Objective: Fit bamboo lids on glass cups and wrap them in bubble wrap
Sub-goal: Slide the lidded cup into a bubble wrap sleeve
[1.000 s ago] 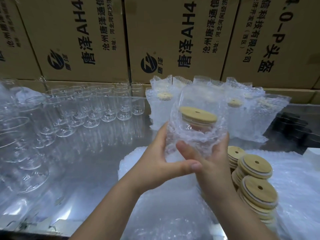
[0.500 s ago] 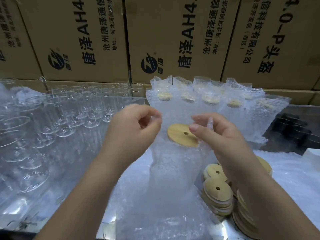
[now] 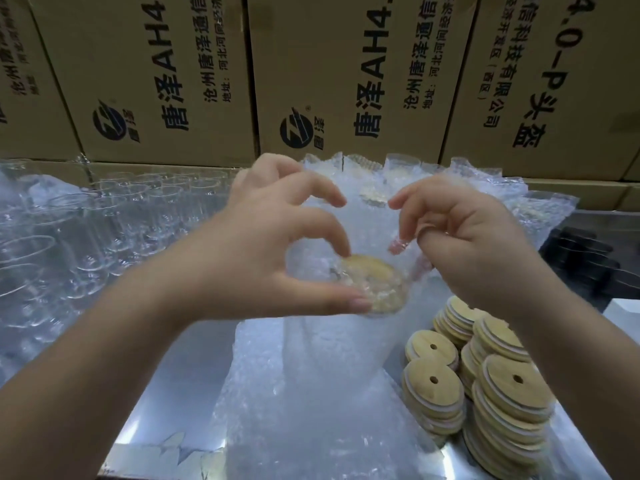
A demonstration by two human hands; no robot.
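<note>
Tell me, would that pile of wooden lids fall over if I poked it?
Probably, yes. The pile of wooden lids is tall and leans unevenly, so a poke would likely topple it. The lids are round discs, so loose ones might roll on the shiny table.

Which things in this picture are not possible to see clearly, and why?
1. Bamboo lid: head view; bubble wrap blurs it, and the cup under it is hidden.
2. Wrapped cups at the back: head view; left hand and right hand cover several, so no count.
3. Dark objects: head view; dim, blurred, kind unclear.
4. Cardboard boxes: head view; top edge cuts the print.
</note>
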